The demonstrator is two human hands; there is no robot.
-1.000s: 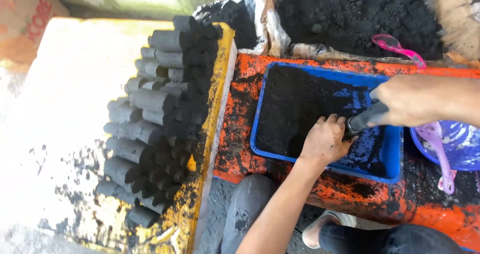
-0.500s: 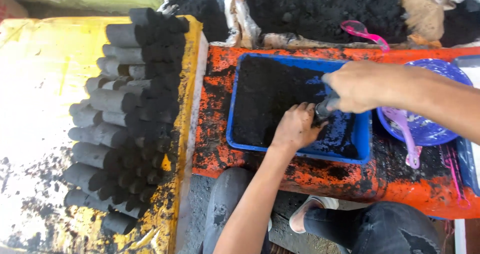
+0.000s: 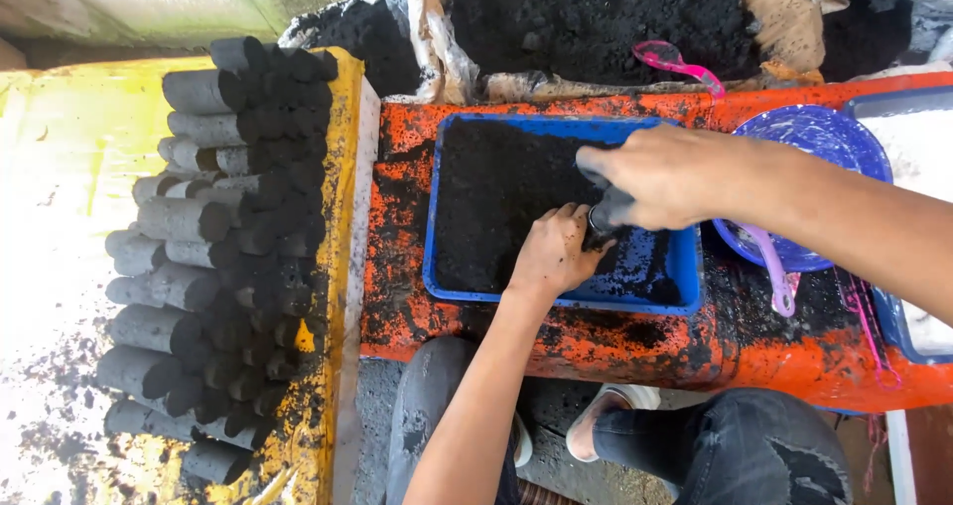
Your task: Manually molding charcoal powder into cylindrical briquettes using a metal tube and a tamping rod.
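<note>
A heap of black powder (image 3: 596,18) fills torn sacks at the far edge, above an orange tabletop (image 3: 635,341) smeared with soot. To the left, dark cylindrical briquettes (image 3: 223,257) lie stacked in rows on a yellow surface (image 3: 60,167). A blue tray (image 3: 655,287) holding more black powder sits in the middle of the tabletop, with a blue bowl (image 3: 824,133) and a pink scoop (image 3: 774,272) just to its right. Over the tray's right half, the right hand (image 3: 665,177) is clenched around a small dark tool (image 3: 606,217), while the left hand (image 3: 556,252), fingers loosely curled and touching the tool's lower end, rests on the powder near the tray's near rim.
</note>
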